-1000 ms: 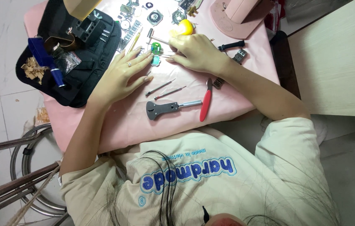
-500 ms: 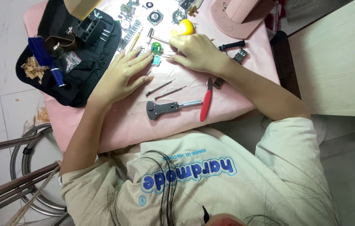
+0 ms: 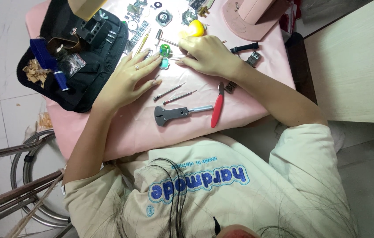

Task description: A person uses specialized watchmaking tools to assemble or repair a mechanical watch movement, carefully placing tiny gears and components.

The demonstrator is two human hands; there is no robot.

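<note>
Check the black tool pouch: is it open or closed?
Open. The black tool pouch lies unfolded flat on the pink table, its inner slots and tools exposed.

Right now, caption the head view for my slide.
Both hands, left hand and right hand, work a small green piece on a pink table.

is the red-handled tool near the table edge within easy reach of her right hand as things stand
Probably yes. The right hand rests on the pink table cover by the small green piece, and the red-handled tool lies in the open just below that wrist. Nothing covers it; only a small metal part sits beside it.
</note>
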